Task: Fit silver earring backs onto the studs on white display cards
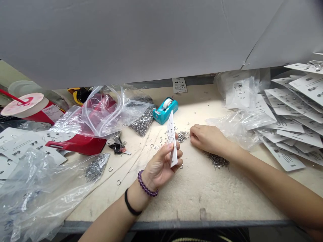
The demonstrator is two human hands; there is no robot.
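Note:
My left hand (164, 164) is closed on a white earring card (172, 141), held upright and seen nearly edge-on, with small metal pieces on its face. My right hand (205, 137) rests on the table to the right of the card. Its fingers are curled in, and whatever they pinch is hidden. Small silver pieces (183, 136) lie loose between the two hands. Beneath my right wrist is a darker heap of tiny metal parts (218, 160). A teal tape dispenser (164, 112) stands behind the held card.
Carded pieces (290, 134) are piled at the right beside clear plastic bags (234, 127). Left are zip bags of metal parts (141, 121), a red scoop-like item (78, 144), keys (118, 148), a red cup (47, 111) and more cards (25, 148). A grey panel (151, 40) overhangs the back.

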